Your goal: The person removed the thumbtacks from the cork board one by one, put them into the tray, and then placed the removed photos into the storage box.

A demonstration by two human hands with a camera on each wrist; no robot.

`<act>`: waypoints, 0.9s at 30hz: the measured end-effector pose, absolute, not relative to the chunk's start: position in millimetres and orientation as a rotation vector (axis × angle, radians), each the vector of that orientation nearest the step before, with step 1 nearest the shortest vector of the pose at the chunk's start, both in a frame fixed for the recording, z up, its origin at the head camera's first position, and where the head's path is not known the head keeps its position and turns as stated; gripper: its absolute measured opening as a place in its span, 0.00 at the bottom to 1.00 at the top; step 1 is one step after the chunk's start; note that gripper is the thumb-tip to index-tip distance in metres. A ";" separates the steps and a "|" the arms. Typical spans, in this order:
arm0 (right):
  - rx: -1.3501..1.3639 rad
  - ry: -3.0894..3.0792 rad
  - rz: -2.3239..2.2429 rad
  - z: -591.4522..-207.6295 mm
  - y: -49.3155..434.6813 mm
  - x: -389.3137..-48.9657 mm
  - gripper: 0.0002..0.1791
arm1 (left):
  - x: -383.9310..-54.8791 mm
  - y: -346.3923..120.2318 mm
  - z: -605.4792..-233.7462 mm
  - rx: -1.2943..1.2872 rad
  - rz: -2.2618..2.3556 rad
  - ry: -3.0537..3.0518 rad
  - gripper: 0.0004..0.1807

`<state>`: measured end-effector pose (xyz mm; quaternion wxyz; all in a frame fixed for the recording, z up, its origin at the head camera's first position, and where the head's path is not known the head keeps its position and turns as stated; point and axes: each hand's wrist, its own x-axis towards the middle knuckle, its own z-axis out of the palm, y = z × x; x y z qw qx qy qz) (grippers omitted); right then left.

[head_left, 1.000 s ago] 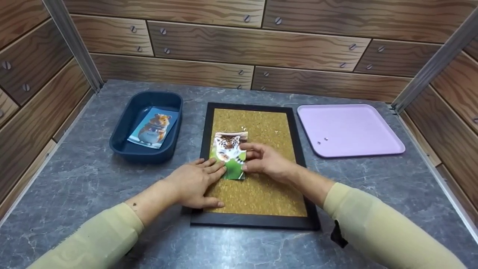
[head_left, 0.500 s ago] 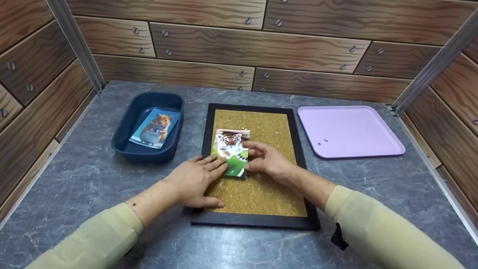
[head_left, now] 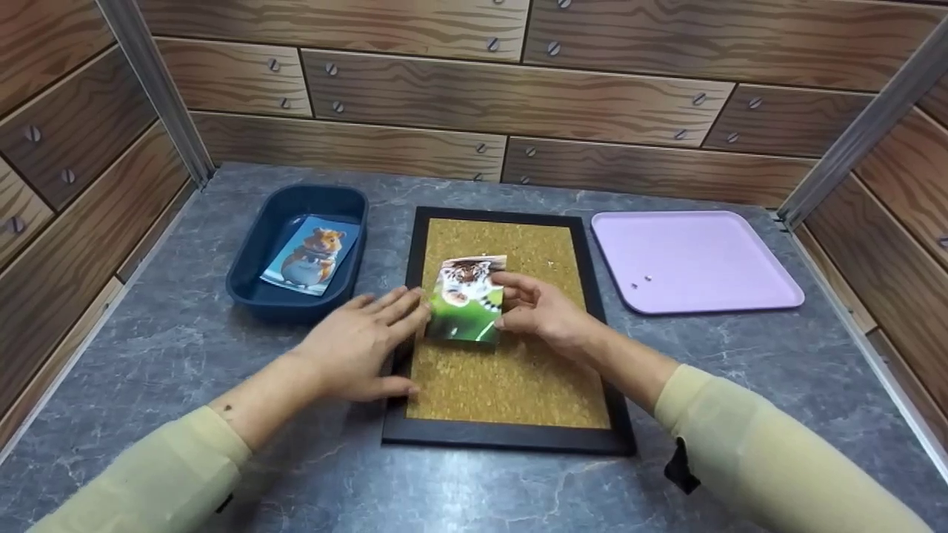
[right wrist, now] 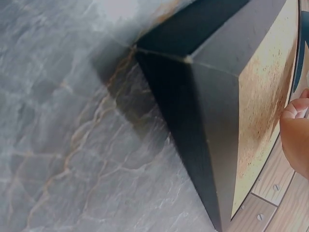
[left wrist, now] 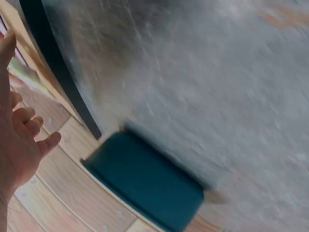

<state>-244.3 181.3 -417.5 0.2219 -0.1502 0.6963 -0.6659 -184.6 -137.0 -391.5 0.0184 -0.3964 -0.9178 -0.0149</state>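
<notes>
A glossy tiger photo (head_left: 465,307) is over the cork board (head_left: 511,392), its left side bent up a little. My right hand (head_left: 546,309) pinches the photo's right edge between thumb and fingers. To the left of the photo, my left hand (head_left: 359,344) is spread flat with straight fingers, its fingertips by the photo's left edge over the black frame. The left wrist view catches that hand (left wrist: 19,130) at its left border. In the right wrist view only part of the right hand (right wrist: 295,135) shows, beyond the board's frame (right wrist: 217,106).
Left of the board stands a dark blue bin (head_left: 241,292) with a hamster photo (head_left: 309,255) in it. At right lies a lilac tray (head_left: 711,259) bearing two small metallic bits (head_left: 648,278). Tiny shiny specks are on the cork's upper part. Wood-patterned panels (head_left: 415,89) enclose the table.
The left hand has drawn back left, off the photo. The right hand has shifted the tiger photo slightly right and up, and its left side is now bent. Bin and tray stay put.
</notes>
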 end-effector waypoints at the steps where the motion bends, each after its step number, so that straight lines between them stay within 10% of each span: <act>1: -0.415 1.921 -1.846 -417.1 181.8 -244.5 0.46 | -184.9 -140.0 -389.7 -1.216 -0.043 -2.849 0.60; 27: -0.420 1.909 -1.920 -398.5 181.5 -252.4 0.45 | -205.1 -218.6 -349.7 -0.804 -0.050 -2.927 0.60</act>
